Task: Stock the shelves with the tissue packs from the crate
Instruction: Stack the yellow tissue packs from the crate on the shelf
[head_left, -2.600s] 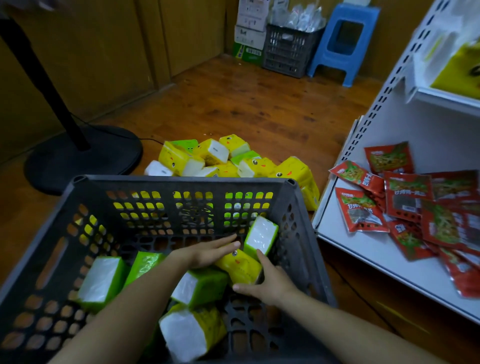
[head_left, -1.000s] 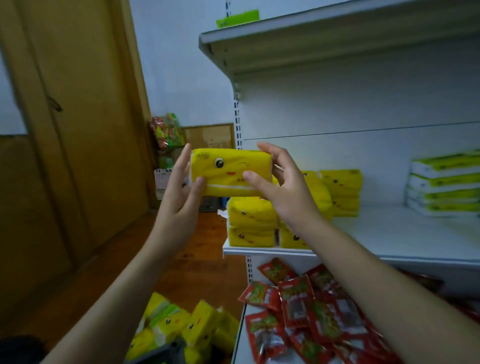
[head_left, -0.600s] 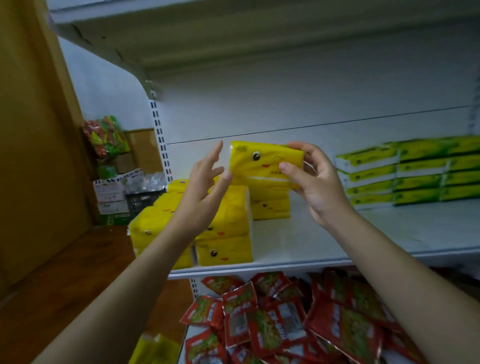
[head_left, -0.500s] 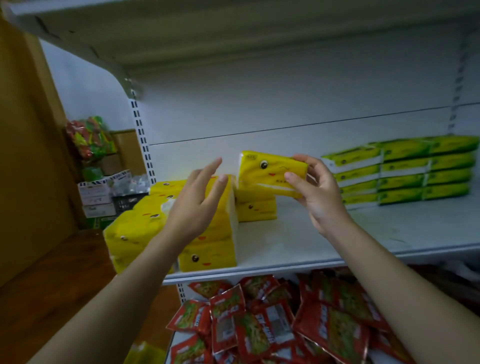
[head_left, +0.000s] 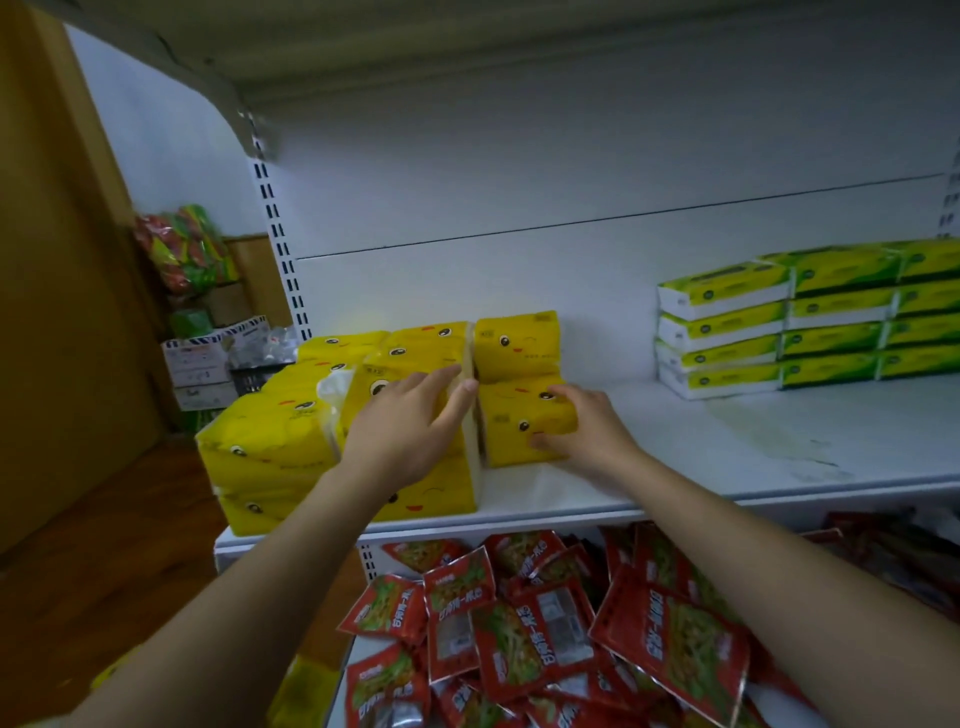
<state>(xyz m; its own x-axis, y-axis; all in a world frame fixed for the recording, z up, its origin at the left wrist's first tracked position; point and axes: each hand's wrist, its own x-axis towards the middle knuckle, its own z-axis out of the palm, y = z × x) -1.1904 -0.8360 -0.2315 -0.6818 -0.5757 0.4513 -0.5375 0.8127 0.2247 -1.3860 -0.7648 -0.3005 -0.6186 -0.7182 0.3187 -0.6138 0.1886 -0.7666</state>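
Note:
A yellow tissue pack (head_left: 511, 422) with a cartoon face sits on the white shelf (head_left: 727, 457), in front of another yellow pack (head_left: 514, 345). My right hand (head_left: 592, 436) grips its right end, with the fingers over the top and the thumb at the front. My left hand (head_left: 405, 426) lies with straight fingers against the stack of yellow packs (head_left: 270, 447) at the shelf's left end, its fingertips at the gap beside the held pack. The crate is out of view.
Green tissue packs (head_left: 810, 322) are stacked at the shelf's back right. Several red snack packets (head_left: 545, 639) cover the lower shelf. An upper shelf (head_left: 467, 47) hangs overhead. Boxes (head_left: 202, 364) stand on the floor at the far left.
The yellow pack came out of the crate, rose to shelf height and now sits on the shelf beside the stack. My left hand let go of it and moved onto the stack.

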